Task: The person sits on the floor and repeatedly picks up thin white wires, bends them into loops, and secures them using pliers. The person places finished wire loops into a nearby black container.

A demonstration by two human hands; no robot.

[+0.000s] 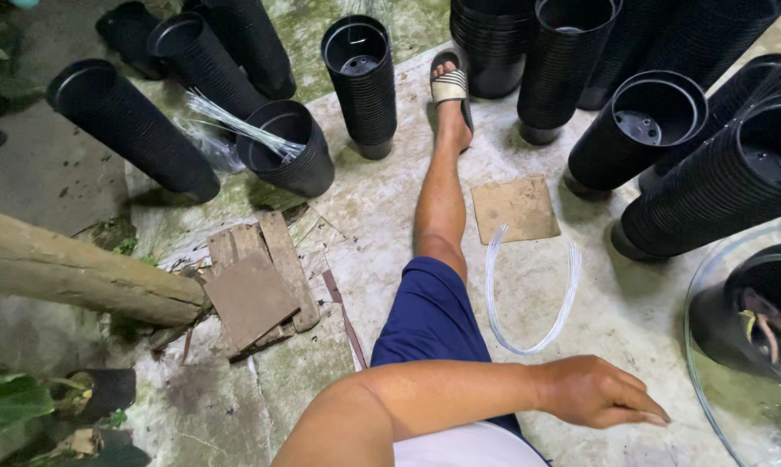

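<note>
Empty and loosely open, fingers extended, left hand (600, 393) hovers above the concrete floor (382, 216). Clear tube loop (531, 294) lies untouched just beyond it; clear bowl (706, 285) sits beside it; stacked black pots (364, 78) stand farther off. Right hand is out of view.

The glass bowl (710, 285) at four o'clock is cut off by the frame's edge; the black pot (754, 303) inside hides blurred contents. Only one hand (594, 393) shows.
</note>
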